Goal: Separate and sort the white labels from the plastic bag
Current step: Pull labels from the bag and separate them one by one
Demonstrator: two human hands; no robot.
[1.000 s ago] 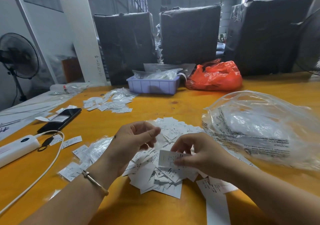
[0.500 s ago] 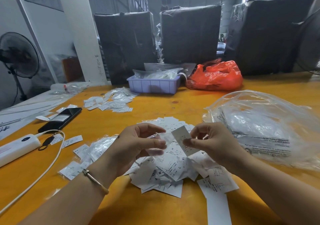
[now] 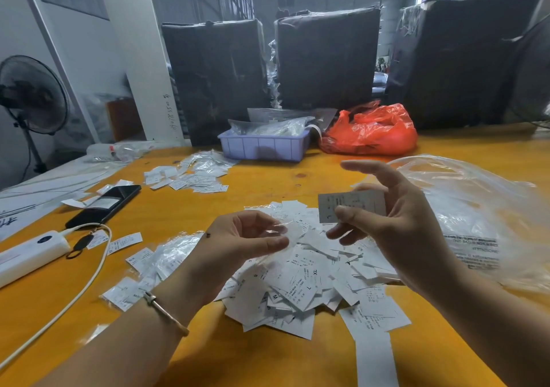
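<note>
Since half a second ago my hands have drawn apart: the right hand (image 3: 395, 222) has lifted a label (image 3: 351, 206) up and right, pinched between thumb and fingers, while the left hand (image 3: 238, 243) pinches a clear sleeve (image 3: 278, 231) over the pile (image 3: 300, 279) at near centre. I judge the sleeve could slip and drop back among the loose labels, muddling the sort; a light pinch on slick film would cause it. Print on the held label is too blurred to read. The bag (image 3: 476, 208) at right is cut off by the frame edge.
</note>
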